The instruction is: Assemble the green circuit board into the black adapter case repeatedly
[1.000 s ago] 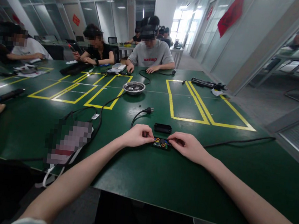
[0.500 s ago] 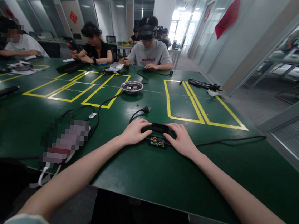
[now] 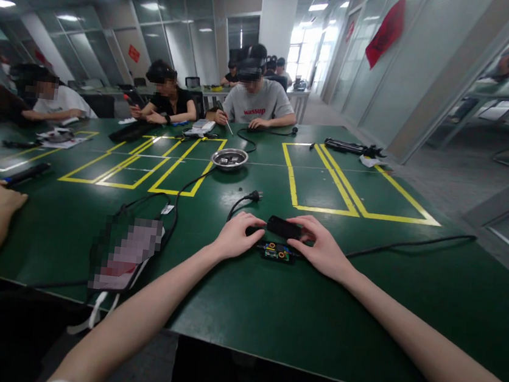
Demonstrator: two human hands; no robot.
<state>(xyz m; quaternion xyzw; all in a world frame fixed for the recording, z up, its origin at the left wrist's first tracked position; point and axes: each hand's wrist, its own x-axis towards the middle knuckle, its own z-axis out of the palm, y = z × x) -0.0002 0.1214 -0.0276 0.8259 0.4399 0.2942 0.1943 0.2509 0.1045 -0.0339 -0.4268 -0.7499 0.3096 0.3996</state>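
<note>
My right hand [image 3: 322, 249] grips the right end of a black plastic cover [image 3: 283, 227], thumb below and fingers above. The cover is raised and slightly tilted, its smooth outer face showing. Just below it lies an open black case half with a circuit board [image 3: 277, 252] inside, which carries orange-ringed coils and small yellow and blue parts. My left hand [image 3: 237, 236] is beside the cover's left end, thumb and forefinger apart; I see nothing between them. Cables run out from the case's two sides, partly hidden by my hands.
A black plug [image 3: 254, 196] lies beyond my left hand. Farther back stands a metal bowl [image 3: 229, 160] with small metal parts. A blurred phone-like item [image 3: 130, 256] with cables lies left. Yellow tape [image 3: 325, 211] marks the green table [image 3: 240, 312]. Co-workers sit across; another person's hands [image 3: 0, 199] rest at left.
The cover has turned from showing its hollow inside to showing its outer face. It has shifted into my right hand, and my left fingers have come off its left end. The view has tilted slightly.
</note>
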